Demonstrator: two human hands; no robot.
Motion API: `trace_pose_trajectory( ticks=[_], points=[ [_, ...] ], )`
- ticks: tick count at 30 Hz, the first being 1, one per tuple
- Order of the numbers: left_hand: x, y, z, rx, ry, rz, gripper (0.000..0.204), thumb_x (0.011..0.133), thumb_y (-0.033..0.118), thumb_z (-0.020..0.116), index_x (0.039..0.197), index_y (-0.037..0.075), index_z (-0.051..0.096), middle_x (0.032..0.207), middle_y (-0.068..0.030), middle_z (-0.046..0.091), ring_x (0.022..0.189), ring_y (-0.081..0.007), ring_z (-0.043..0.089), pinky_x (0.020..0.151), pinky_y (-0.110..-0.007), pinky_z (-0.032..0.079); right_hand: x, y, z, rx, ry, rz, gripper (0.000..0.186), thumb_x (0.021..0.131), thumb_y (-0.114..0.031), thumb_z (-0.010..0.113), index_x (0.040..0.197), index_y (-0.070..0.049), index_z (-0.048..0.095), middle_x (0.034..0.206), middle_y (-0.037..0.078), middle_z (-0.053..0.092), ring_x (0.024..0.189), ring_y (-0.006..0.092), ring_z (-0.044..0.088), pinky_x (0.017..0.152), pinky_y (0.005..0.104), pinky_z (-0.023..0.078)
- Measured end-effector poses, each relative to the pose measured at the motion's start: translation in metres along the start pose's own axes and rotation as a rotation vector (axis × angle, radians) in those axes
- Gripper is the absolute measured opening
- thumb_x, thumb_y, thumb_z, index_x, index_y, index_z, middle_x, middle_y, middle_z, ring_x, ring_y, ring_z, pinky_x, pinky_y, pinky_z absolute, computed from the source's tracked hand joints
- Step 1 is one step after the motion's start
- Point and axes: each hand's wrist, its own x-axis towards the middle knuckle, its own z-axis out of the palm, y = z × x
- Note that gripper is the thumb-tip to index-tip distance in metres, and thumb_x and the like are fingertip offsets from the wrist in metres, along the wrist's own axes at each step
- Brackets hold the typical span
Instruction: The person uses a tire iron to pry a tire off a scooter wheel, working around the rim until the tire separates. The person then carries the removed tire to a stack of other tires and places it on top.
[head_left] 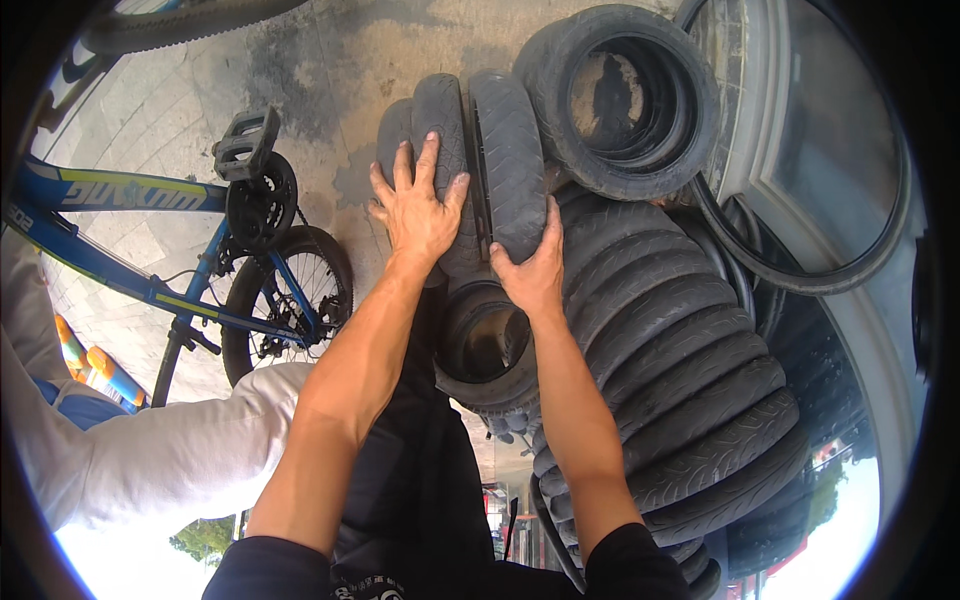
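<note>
Several black tyres stand upright side by side in front of me. My left hand (420, 210) lies with fingers spread on the tread of a middle tyre (437, 105). My right hand (532, 265) grips the near end of the tyre (508, 150) to its right, thumb on the tread and fingers round the far side, partly hidden. A narrow gap separates these two tyres. Another upright tyre (393, 135) shows at the left of the row. Below my hands, near my legs, a tyre (450, 375) lies flat with its hole facing up.
Stacked tyres (615, 45) lie at the far right of the row. A long row of tyres (690, 370) curves down my right side, beside a grey-framed glass door (800, 200). A thin bicycle tyre (850, 280) leans there. Left are a blue bicycle (140, 195) and another person's pale sleeve (180, 450).
</note>
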Motion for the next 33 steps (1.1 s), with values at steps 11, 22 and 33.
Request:
trace_pose_trajectory(
  ticks=[11,22,33],
  points=[
    [-0.009,0.005,0.021,0.043,0.092,-0.016,0.071,0.082,0.054,0.063,0.146,0.035,0.039,0.152,-0.0104,0.034,0.141,-0.0488,0.019,0.104,-0.070,0.023,0.020,0.021,-0.017,-0.191,0.178,0.151,0.094,0.065,-0.022,0.086,0.138,0.003,0.033,0.129,0.030,0.046,0.123,0.0449,0.045,0.105,0.0481,0.036],
    [0.007,0.017,0.019,0.015,0.057,-0.042,0.071,0.084,0.056,0.061,0.147,0.038,0.036,0.154,-0.0094,0.032,0.142,-0.0477,0.017,0.105,-0.070,0.023,-0.021,-0.001,-0.070,-0.028,0.186,0.245,0.085,0.067,-0.019,0.085,0.134,0.005,0.038,0.126,0.027,0.051,0.118,0.0404,0.051,0.102,0.0450,0.039],
    [0.027,0.042,0.008,-0.042,-0.172,-0.087,0.074,0.086,0.063,0.056,0.151,0.039,0.029,0.160,-0.0120,0.021,0.145,-0.0506,0.007,0.109,-0.071,0.019,-0.200,-0.122,-0.170,-0.122,0.474,0.393,0.088,0.058,-0.008,0.087,0.133,0.004,0.041,0.123,0.019,0.051,0.117,0.0305,0.050,0.104,0.0399,0.036]
  ],
)
